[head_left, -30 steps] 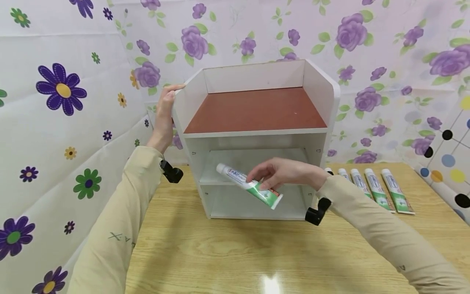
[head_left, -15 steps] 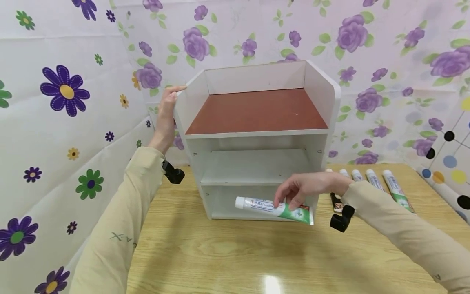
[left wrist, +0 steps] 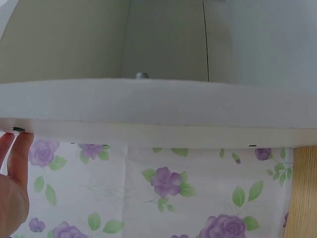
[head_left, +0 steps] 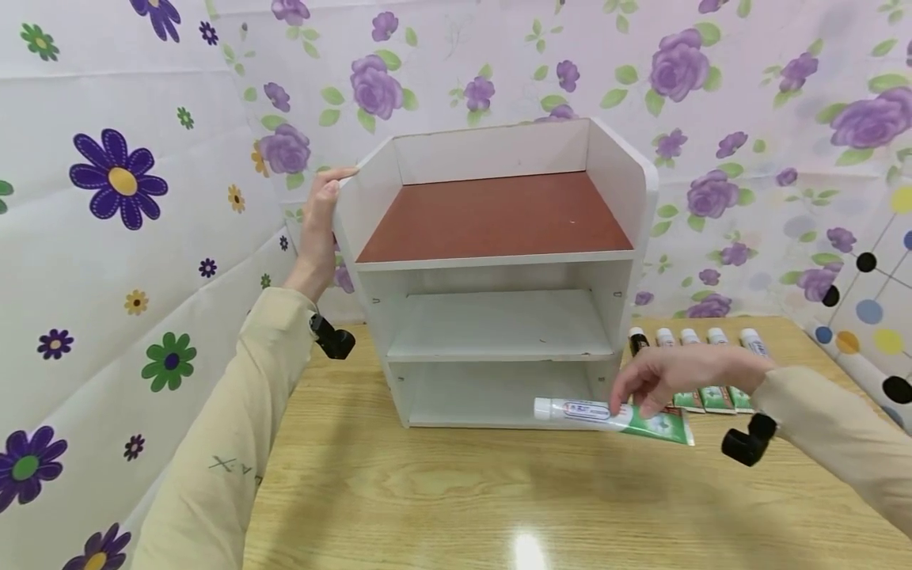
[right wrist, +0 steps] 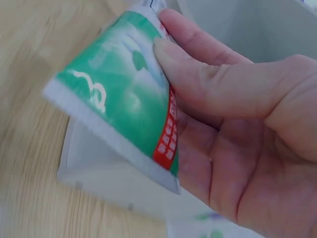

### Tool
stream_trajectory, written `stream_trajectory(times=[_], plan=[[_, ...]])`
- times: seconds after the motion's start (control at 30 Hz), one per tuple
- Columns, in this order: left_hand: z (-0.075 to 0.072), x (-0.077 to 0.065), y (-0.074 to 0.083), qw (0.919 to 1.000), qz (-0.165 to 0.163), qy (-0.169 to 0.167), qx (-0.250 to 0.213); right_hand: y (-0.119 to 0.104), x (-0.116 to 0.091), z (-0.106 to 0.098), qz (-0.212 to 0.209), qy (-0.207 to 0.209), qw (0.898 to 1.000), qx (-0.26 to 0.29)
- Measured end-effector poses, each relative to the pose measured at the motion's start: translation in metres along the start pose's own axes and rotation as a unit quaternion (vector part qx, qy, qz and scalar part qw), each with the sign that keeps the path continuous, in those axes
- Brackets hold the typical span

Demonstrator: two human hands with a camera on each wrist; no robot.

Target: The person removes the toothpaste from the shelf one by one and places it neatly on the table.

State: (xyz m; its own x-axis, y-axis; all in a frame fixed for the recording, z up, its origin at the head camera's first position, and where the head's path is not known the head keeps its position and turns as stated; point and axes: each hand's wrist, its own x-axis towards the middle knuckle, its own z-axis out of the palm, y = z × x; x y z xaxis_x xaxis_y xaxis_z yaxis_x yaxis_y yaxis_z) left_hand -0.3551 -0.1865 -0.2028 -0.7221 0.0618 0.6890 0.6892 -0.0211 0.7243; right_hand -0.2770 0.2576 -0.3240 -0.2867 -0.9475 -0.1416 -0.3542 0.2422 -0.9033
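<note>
My right hand [head_left: 673, 380] pinches a white and green toothpaste tube [head_left: 580, 410] between thumb and fingers, in front of the lower right of a small white shelf unit [head_left: 492, 260]. The tube lies nearly level in the air, its white cap to the left. In the right wrist view, its green end [right wrist: 119, 84] with the flat crimped edge shows close up. At the unit's upper left, my left hand [head_left: 317, 229] rests against the side panel. Two of its fingers [left wrist: 21, 153] touch the panel in the left wrist view; the rest of that hand is partly out of frame.
On the wooden table [head_left: 427, 499], right of the unit, several toothpaste tubes [head_left: 716, 400] lie in a row, partly behind my right hand. A black tube [head_left: 637, 340] lies nearest the unit. Flowered cloth [head_left: 463, 63] hangs behind; another flowered sheet [head_left: 178, 261] stands at left.
My right hand has moved right and down with the toothpaste tube, away from the shelf opening. The tube has turned from slanted to nearly level. My left hand stays on the side panel.
</note>
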Motion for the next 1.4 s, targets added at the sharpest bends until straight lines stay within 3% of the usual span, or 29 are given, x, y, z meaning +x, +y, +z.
stream_trajectory(times=[0.53, 0.8, 1.0, 1.27, 1.33, 1.4], plan=[[-0.007, -0.001, 0.002, 0.9998, 0.002, 0.01, -0.016, 0.046, -0.085, -0.013, 0.044, 0.028, 0.995, 0.091], [-0.007, -0.001, 0.006, 0.9998, -0.002, 0.015, -0.012, 0.062, -0.134, -0.019, 0.089, 0.039, 0.984, 0.149], [-0.007, -0.002, 0.005, 0.9998, -0.004, 0.017, -0.01, 0.082, -0.166, -0.026, 0.122, 0.114, 0.967, 0.193], [-0.007, -0.002, 0.006, 0.9998, -0.002, 0.02, -0.008, 0.109, -0.189, -0.023, 0.127, 0.245, 0.952, 0.13], [-0.007, -0.003, 0.006, 0.9997, -0.002, 0.023, -0.008, 0.113, -0.192, -0.022, 0.138, 0.284, 0.942, 0.112], [-0.007, -0.003, 0.006, 0.9996, -0.002, 0.026, -0.007, 0.115, -0.193, -0.02, 0.163, 0.331, 0.924, 0.097]])
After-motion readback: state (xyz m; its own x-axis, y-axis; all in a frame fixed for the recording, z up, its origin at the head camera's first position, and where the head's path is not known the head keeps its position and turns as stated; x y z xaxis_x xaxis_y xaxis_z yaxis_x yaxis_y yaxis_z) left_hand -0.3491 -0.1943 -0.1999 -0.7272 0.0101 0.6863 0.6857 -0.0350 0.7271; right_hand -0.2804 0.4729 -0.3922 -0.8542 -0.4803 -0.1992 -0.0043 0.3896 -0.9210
